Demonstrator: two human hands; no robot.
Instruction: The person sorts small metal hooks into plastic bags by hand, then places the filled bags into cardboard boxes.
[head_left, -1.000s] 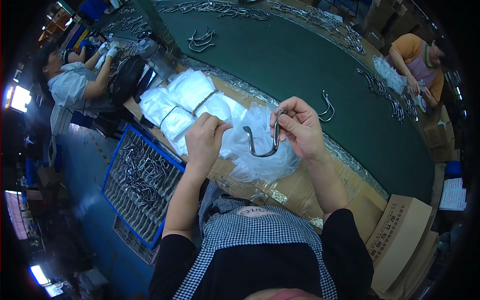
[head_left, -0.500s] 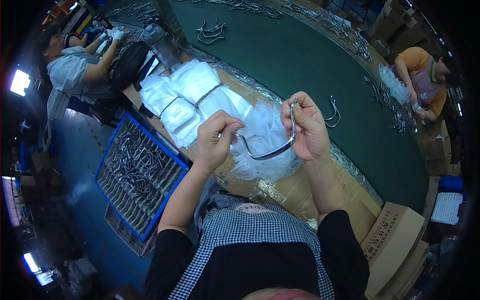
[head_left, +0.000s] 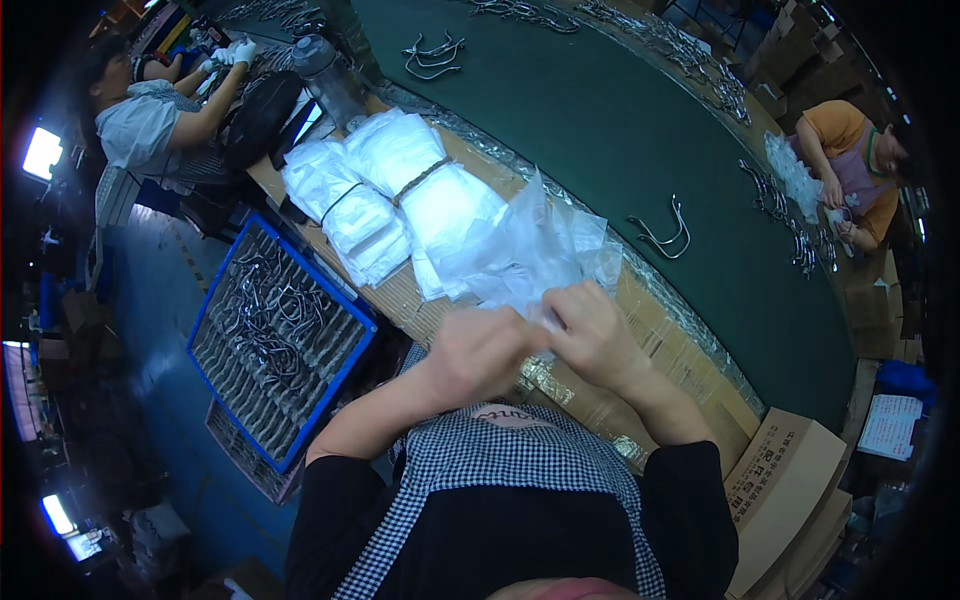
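My left hand [head_left: 482,350] and my right hand [head_left: 597,335] meet over the near edge of the cardboard-covered table. Both are closed at the edge of a thin clear plastic bag [head_left: 538,245], whose crumpled sheet rises beyond them among other loose bags. The left fingers are somewhat blurred, and what lies between the fingertips is mostly hidden. Bent chrome metal tubes [head_left: 684,240] lie on the green belt beyond my right hand. Two banded bundles of white plastic bags, a left bundle [head_left: 345,215] and a right bundle [head_left: 440,200], rest on the table to the left.
A blue-rimmed tray [head_left: 325,405] holding several chrome tubes stands at my left. The green belt [head_left: 560,120] runs past the table, with more tubes along its far side. A cardboard box [head_left: 785,470] is at lower right. Two people work at far left and far right.
The bent chrome tube has left my hands, and another tube now shows on the belt beside the one there. My hands came nearer and together onto a plastic bag.
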